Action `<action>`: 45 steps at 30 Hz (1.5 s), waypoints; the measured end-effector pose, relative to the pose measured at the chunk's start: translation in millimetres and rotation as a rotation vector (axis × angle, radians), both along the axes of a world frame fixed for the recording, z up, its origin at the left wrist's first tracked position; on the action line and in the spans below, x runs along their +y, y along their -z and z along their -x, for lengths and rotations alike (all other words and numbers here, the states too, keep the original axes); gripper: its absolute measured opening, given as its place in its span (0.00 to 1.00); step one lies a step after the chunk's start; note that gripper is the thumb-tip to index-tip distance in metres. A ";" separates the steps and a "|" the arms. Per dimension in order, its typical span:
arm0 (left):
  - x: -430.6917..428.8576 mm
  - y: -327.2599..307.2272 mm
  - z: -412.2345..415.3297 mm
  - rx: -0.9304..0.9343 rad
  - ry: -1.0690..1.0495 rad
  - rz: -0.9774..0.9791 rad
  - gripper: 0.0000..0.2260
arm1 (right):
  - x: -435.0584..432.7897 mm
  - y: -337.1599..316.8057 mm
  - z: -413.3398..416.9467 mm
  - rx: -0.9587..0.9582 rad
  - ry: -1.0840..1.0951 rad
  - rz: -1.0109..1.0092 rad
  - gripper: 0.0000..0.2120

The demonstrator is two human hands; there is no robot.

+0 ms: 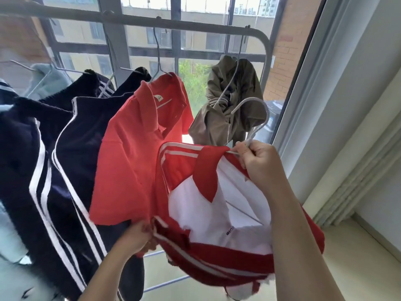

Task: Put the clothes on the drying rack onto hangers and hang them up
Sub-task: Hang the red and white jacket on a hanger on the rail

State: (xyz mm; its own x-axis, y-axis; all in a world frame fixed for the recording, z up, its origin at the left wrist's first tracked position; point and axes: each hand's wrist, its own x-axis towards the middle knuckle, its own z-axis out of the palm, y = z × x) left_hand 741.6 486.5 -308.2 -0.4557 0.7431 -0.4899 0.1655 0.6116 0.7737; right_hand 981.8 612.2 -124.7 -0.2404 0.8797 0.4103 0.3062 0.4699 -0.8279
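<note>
A red and white jacket (pixel 208 216) with white stripes lies spread in front of me on a white hanger (pixel 259 118). My right hand (pixel 258 164) grips the hanger's neck just below its hook, at the jacket's collar. My left hand (pixel 141 237) pinches the jacket's lower left edge. Above runs the grey rack bar (pixel 173 23). On hangers from it hang a red polo shirt (pixel 138 148), a navy jacket with white stripes (pixel 71 161) and a bunched olive garment (pixel 227 105).
A window with dark bars (pixel 175 53) lies behind the rack. A white wall and window frame (pixel 347 105) stand close on the right. A pale garment (pixel 50 81) hangs far left. A blue lower rack rail (pixel 167 283) crosses below.
</note>
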 end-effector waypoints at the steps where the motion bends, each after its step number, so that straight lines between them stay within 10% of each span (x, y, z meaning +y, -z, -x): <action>1: 4.0 -6.0 0.4 -0.036 -0.029 -0.043 0.08 | -2.9 -0.8 1.2 -0.005 -0.018 -0.007 0.15; 8: 11.6 -47.6 -6.9 -0.163 -0.132 -0.171 0.08 | -16.9 0.8 3.3 -0.025 -0.154 0.057 0.13; 13: -5.7 -109.0 -18.3 -0.131 0.167 -0.410 0.10 | -14.0 2.3 2.0 -0.036 -0.165 0.067 0.13; 16: -10.7 -139.7 -25.9 0.385 0.080 -0.870 0.03 | -15.6 4.2 4.9 -0.084 -0.232 0.076 0.13; 19: 4.9 -143.9 -20.4 0.987 0.321 -0.836 0.17 | -18.2 3.8 10.3 -0.109 -0.291 0.059 0.13; 30: 18.0 -127.1 1.5 0.872 0.041 -0.990 0.07 | -1.2 11.8 -60.9 -0.485 -0.037 -0.074 0.16; 45: 29.2 -134.6 -2.3 1.126 0.185 -0.906 0.13 | -11.4 9.9 -32.1 -0.352 -0.141 -0.104 0.10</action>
